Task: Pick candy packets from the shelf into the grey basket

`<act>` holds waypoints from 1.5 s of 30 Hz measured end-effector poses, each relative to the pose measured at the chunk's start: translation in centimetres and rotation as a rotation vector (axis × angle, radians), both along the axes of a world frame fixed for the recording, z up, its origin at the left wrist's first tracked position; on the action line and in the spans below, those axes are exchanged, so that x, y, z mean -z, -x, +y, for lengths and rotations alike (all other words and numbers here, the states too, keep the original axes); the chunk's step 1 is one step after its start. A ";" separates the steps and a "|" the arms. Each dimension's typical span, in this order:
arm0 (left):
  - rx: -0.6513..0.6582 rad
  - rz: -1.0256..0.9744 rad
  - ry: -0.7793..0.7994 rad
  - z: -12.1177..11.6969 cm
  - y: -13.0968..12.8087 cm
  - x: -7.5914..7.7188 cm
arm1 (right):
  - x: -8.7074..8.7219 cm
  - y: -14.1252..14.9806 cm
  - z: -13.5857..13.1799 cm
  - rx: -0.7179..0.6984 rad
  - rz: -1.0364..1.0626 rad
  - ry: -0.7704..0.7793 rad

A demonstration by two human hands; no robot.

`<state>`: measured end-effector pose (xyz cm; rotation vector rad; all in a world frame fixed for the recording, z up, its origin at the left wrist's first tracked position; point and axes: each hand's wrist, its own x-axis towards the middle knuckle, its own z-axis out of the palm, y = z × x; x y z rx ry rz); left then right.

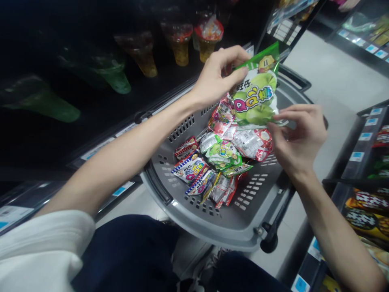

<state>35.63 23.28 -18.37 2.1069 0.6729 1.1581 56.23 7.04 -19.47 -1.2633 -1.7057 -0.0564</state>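
Note:
Between my two hands a green bag of gummy candy (257, 91) is held up over the far side of a grey shopping basket (179, 215). My left hand (220, 73) pinches the bag's upper left edge, thumb in front. At its lower right corner, my right hand (299, 136) grips with thumb and forefinger. Below, inside the basket, lie several small candy bags: a green one (223, 152), blue-and-white striped ones (190, 167), a pink one (223, 117) and red-and-white ones (255, 142).
On the dark shelf at left stand several clear cups of snacks (182, 44) and green cups (114, 75). Price tags (357, 156) line the right shelf, which holds packaged snacks (364, 219). The basket's black handle (270, 239) hangs at its near right. My knees are just below the basket.

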 end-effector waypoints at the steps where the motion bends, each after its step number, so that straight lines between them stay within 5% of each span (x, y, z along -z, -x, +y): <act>1: -0.026 0.016 0.025 0.0 -0.1 0.0 | 0.2 -0.2 0.2 0.007 0.028 0.040; 10: -0.151 0.210 0.026 -0.3 -0.3 0.4 | 1.8 -1.8 1.3 -0.086 0.325 0.385; 28: -0.182 0.093 -0.012 -2.1 -1.8 -1.4 | 2.0 -2.6 2.5 -0.008 0.102 0.352; 32: -0.176 0.095 0.119 -5.0 -1.7 -1.7 | 2.7 -2.7 1.8 -0.033 -0.162 0.320; 38: 0.038 0.122 0.364 -10.2 -3.1 -2.4 | 3.6 -2.9 0.1 0.010 -0.134 0.290; 45: 0.103 0.128 0.568 -9.0 -4.2 0.0 | 4.4 -3.4 0.5 0.047 -0.084 0.366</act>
